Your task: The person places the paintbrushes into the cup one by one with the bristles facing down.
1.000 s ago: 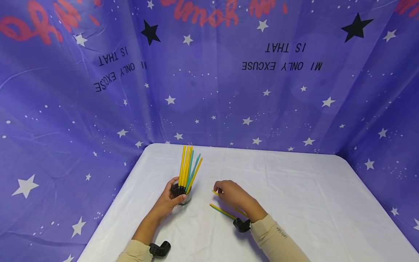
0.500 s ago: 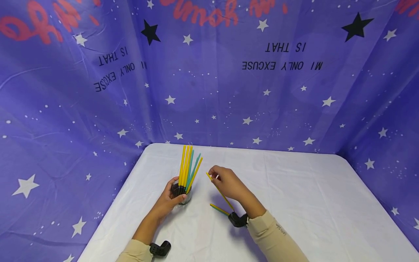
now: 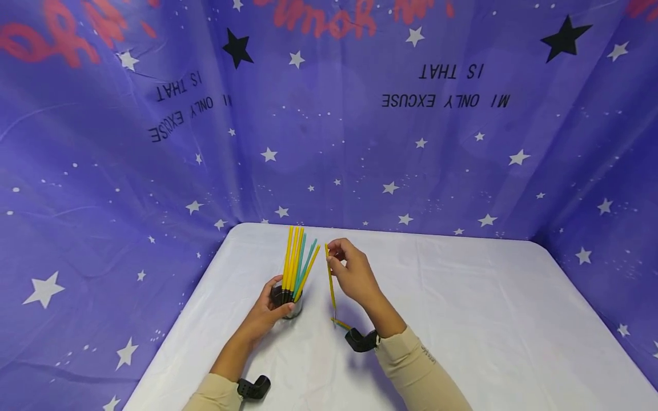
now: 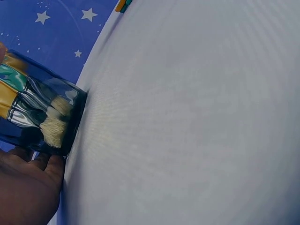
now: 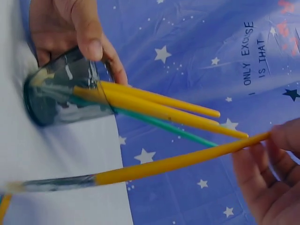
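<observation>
Left hand [image 3: 264, 315] gripping dark glass cup [image 3: 285, 301]; right hand [image 3: 352, 273] pinching yellow-handled paintbrush [image 3: 331, 282] upright, liable to snag on crowded handles and tip it.

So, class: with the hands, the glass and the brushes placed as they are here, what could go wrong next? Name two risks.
1. The right hand pinches the yellow-handled paintbrush only at its top end, so its bristle tip might swing and miss the glass.
2. The clear glass jar, gripped by the left hand, is already crowded with yellow and green brushes; another going in could knock them or tip the jar.
</observation>
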`<state>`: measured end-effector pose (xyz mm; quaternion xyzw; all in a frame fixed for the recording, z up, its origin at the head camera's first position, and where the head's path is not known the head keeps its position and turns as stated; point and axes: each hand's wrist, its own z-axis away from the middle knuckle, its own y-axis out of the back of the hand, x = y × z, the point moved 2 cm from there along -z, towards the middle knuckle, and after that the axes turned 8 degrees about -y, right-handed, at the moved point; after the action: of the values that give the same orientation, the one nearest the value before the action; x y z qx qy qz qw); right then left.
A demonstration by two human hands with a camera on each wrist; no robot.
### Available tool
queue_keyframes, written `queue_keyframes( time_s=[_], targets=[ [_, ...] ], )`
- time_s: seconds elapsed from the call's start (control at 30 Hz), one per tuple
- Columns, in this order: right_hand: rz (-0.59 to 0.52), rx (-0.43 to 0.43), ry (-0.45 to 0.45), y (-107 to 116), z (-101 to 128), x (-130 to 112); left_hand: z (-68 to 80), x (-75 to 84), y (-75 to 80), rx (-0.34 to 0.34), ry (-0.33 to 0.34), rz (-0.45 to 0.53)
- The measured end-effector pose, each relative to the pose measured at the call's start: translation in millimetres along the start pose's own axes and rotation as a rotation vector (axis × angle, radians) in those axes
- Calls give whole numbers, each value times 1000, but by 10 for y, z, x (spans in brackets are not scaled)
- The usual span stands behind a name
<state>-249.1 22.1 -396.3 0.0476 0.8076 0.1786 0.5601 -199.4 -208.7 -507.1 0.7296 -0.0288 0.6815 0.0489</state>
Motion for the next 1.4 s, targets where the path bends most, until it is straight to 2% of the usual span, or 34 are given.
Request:
queue_keyframes(
  time_s=[0.23, 0.37, 0.57, 0.83, 1.03, 1.2, 1.4],
  targets=[
    [-227, 122, 57, -19, 0, -81, -1, 1, -14, 17, -13, -11],
    [-342, 187, 55, -34, -14, -131, -2, -2, -17, 21, -17, 0],
    [-436, 207, 21, -101, -7, -204, -1, -23, -22, 17, -3, 22],
    [-427, 205, 44, -177, 99, -370, -11, -27, -25, 19, -4, 16],
    [-382, 152, -10, -306, 119, -273, -25, -35, -16, 30, -9, 13],
    [-332, 140, -49, -409, 138, -190, -29, -42, -15, 17, -15, 34],
    [-274, 132, -84, -565, 92, 119, -27, -33, -7, 0, -17, 25]
  ],
)
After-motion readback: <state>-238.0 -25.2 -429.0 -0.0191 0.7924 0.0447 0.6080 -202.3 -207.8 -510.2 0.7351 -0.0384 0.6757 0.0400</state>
